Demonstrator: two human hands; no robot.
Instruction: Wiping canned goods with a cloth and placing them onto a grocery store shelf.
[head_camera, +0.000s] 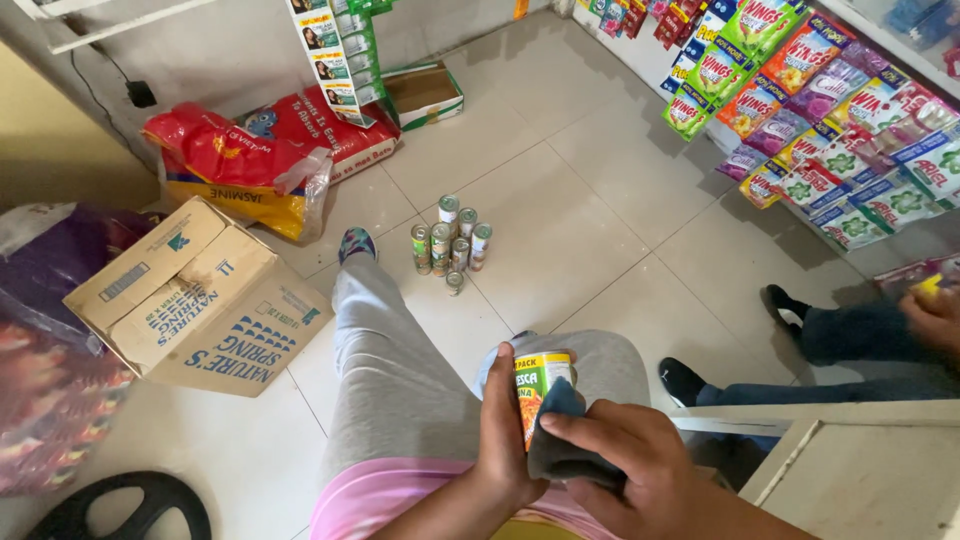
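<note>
The floor (560, 230) has big pale tiles. A grey wall (230, 50) stands at the back. A wooden counter (860, 470) is at the right, in soft daylight.

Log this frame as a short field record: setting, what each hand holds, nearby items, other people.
setting: tiled shop floor; the person sits with legs stretched out
left hand: gripping an upright tin can with a green and yellow label
right hand: pressing a dark grey cloth against the can's side
cans on floor: small cluster standing ahead of the feet
cardboard box: left, lying on its side
rice sacks: red and yellow, by the wall
sachet strips: hanging at right
other person: legs and one hand at right edge
</note>
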